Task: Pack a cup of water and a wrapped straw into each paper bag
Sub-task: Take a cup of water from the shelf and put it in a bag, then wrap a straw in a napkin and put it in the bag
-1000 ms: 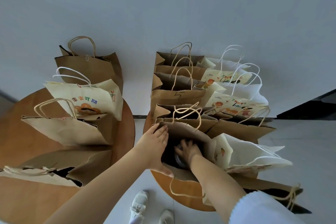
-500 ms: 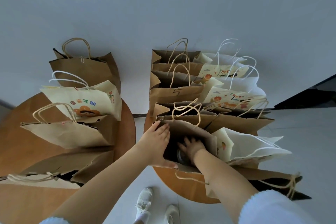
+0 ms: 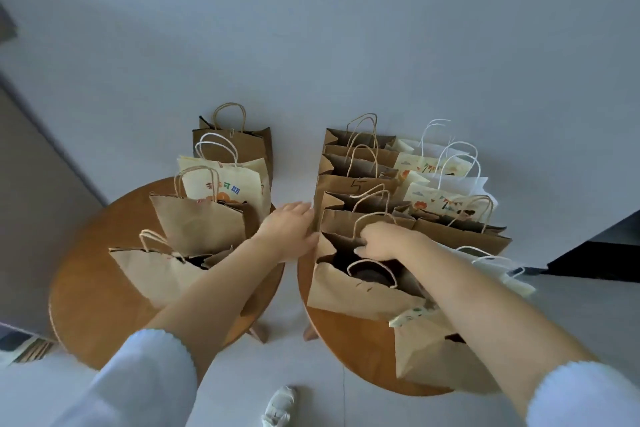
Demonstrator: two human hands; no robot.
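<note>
Right hand [image 3: 381,241] fingers curl on the brown bag [image 3: 349,291] rim at the right bench's near edge; left hand [image 3: 289,229] flat, fingers straight. A dark round shape sits inside; straw unseen; other bags unclear.

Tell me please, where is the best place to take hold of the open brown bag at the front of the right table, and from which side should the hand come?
Probably by its two twine handles, pinched together from straight above. The open brown bag stands upright with its mouth up and something dark and round inside, so a vertical lift likely keeps it level. The right hand is already at its far rim; the left hand rests beside it.
</note>
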